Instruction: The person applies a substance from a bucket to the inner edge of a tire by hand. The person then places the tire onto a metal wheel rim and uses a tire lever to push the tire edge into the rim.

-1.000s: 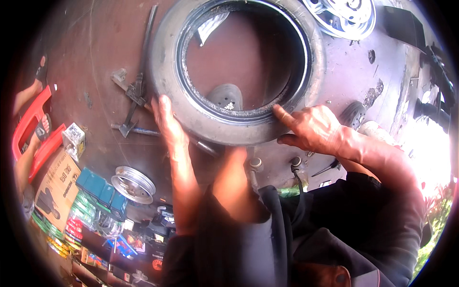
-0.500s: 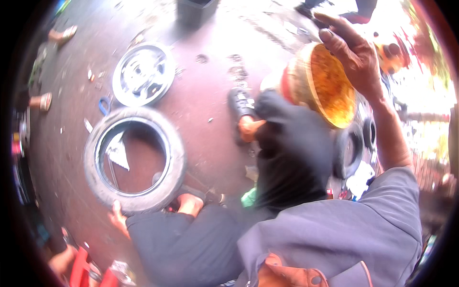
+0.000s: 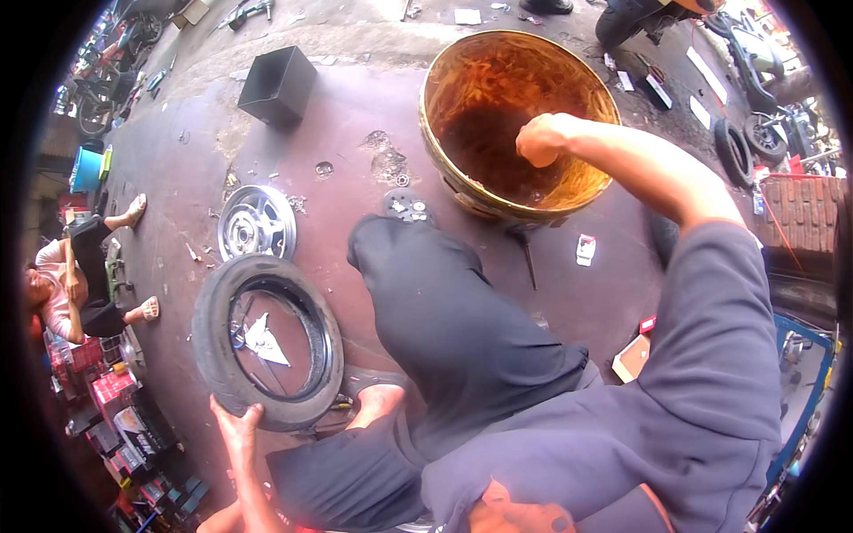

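Observation:
My left hand grips the near edge of a black tyre, thumb on its sidewall and fingers round the outside. The tyre is tilted, and through its opening a crumpled white piece and a thin rod show on the floor. My right hand reaches over the rim into a large round bucket with orange-brown smears inside. Its fingers are curled closed, and whatever they may hold is hidden. Just beyond the tyre lies a silver wheel rim.
A black square bin stands farther off. Beside the bucket lie a dark pointed tool and a small white-and-red packet. At far left a person sits near stacked boxes. More tyres stand at right.
My right hand, raised with fingers apart near the bucket's edge, has dropped into its mouth and closed. The view has shifted. My left hand stays on the tyre, thumb now over the sidewall.

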A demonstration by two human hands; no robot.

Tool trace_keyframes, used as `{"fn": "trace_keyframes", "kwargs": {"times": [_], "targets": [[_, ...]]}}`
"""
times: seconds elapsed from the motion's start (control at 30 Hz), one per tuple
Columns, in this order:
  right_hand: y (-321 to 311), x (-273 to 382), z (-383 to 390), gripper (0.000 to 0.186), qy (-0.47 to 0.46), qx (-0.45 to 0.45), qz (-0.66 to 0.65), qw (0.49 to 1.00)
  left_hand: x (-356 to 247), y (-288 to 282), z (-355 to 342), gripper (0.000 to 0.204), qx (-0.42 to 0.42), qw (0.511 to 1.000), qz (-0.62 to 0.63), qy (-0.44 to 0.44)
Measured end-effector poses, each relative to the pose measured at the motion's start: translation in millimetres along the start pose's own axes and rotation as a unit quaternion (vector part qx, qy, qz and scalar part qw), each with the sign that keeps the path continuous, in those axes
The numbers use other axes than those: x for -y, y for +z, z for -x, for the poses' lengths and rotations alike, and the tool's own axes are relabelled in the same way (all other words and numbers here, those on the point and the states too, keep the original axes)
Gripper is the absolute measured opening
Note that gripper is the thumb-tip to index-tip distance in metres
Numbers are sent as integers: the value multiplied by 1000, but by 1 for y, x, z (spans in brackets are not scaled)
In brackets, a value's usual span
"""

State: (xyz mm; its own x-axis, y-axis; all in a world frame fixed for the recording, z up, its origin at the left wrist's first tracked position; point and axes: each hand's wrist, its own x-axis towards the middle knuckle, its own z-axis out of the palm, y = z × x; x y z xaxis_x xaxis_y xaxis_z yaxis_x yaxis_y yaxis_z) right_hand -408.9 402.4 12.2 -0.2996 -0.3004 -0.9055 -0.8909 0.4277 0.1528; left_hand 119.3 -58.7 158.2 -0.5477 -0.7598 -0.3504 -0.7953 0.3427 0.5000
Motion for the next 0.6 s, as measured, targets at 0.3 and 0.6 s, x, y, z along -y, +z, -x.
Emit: {"fn": "trace_keyframes", "kwargs": {"times": [0.3,0.6], "targets": [[90,-23,-174,8,-142,-3,158,977,-51,-1,-6,106,8,983,-177,48],[7,-18,-3,35,-76,11,78,994,-75,-9,-17,100,4,921,-385,64]]}}
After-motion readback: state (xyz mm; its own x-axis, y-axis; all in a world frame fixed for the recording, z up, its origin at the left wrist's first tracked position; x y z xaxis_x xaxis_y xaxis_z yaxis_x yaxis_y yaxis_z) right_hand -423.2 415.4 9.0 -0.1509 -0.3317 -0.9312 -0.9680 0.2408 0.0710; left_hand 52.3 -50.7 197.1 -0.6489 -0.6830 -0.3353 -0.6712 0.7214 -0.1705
